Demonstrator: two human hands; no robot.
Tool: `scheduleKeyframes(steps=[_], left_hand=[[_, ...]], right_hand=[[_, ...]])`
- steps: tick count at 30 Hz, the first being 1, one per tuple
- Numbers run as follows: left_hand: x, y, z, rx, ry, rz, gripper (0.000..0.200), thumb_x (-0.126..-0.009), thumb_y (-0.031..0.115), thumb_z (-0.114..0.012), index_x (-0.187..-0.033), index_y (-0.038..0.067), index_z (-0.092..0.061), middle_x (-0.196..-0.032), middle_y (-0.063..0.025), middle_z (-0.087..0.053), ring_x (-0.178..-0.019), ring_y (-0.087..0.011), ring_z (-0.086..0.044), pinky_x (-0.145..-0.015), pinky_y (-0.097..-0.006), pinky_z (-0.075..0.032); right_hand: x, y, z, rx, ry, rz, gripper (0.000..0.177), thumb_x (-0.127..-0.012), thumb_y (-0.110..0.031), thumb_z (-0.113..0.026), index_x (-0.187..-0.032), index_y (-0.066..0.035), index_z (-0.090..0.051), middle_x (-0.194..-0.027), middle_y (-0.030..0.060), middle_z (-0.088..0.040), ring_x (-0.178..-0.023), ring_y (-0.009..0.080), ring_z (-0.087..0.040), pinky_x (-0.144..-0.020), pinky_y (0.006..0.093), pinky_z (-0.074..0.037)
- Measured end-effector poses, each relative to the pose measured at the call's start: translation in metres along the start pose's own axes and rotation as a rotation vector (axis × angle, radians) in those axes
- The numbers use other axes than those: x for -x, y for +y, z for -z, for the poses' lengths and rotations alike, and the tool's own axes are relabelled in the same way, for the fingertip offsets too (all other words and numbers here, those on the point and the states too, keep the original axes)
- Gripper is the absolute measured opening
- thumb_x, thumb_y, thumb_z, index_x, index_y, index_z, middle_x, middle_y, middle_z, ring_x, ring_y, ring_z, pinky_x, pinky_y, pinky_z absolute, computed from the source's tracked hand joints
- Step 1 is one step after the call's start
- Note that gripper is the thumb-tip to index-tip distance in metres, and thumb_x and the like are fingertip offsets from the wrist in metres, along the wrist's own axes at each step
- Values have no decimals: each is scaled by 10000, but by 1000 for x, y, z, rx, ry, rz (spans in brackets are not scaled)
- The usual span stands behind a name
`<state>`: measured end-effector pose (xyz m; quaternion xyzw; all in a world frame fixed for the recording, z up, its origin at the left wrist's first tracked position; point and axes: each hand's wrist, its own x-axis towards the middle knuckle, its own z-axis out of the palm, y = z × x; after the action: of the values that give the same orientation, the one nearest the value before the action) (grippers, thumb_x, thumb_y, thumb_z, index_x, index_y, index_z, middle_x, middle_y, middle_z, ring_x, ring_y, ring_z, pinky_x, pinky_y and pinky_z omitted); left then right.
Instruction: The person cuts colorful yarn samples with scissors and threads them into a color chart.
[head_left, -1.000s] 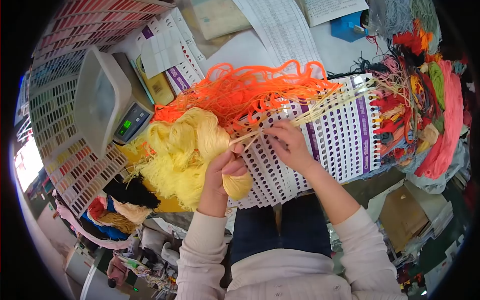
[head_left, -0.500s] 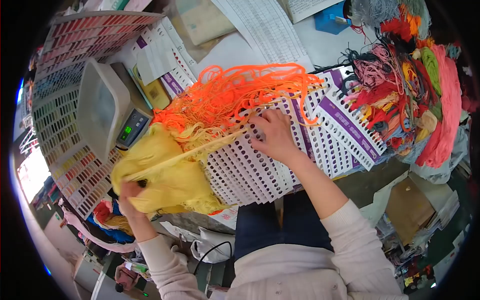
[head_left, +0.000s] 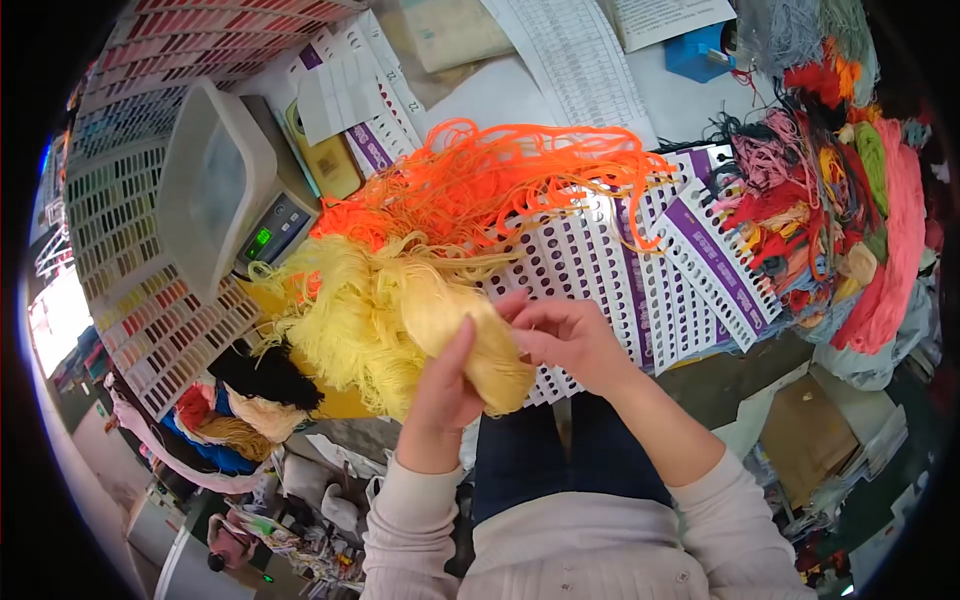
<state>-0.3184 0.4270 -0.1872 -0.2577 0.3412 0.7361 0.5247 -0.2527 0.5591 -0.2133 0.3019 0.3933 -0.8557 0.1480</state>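
My left hand [head_left: 447, 385] is wrapped round a pale yellow skein of thread [head_left: 470, 340], with the thumb on top. Close to the skein's right side is my right hand [head_left: 570, 340], its fingers pinched together; what lies between them is too small to tell. Loose brighter yellow thread [head_left: 340, 330] spreads to the left and beneath the skein. Above it lies a tangle of orange thread [head_left: 480, 185]. White punched thread cards [head_left: 580, 260] with purple bands lie to the right, partly under the orange thread.
A digital scale [head_left: 275, 232] with a white tray [head_left: 255, 150] stands at the left beside a colour chart [head_left: 110, 210]. Mixed thread bundles [head_left: 790, 210] are heaped at the right. Printed sheets [head_left: 570, 70] and a blue holder [head_left: 697, 53] lie at the back. Another person [head_left: 230, 540] is at lower left.
My left hand has moved right and gathered the pale yellow thread into a folded skein. My right hand has come down from the cards to beside it. The view has shifted slightly.
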Motion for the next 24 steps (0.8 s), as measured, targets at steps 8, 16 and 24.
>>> scheduleKeyframes(steps=[8,16,24], left_hand=[[0,-9,-9,-115,-55,-34,410,-848,219,-408,-1140,-67,-375,-1048,-158,-501,-943,-217,-508,-809,-343,-408],[-7,-16,-9,-22,46,1,312,-844,133,-408,-1077,-72,-442,-1007,-144,-525,-918,-206,-520,-789,-318,-421],[-8,-13,-15,13,53,1,318,-830,118,-441,-1089,-65,-429,-1055,-144,-493,-939,-201,-508,-799,-310,-418]], right_hand=[[10,-13,7,-179,-7,-89,93,-736,-28,-534,-776,20,-603,-662,46,-563,-464,55,-452,-414,172,-332],[14,-18,15,-262,-37,-100,115,-743,-30,-530,-802,33,-605,-840,88,-586,-474,51,-460,-403,171,-335],[12,-20,14,-263,-51,-74,108,-743,-15,-511,-794,21,-599,-813,61,-576,-512,37,-433,-451,160,-327]])
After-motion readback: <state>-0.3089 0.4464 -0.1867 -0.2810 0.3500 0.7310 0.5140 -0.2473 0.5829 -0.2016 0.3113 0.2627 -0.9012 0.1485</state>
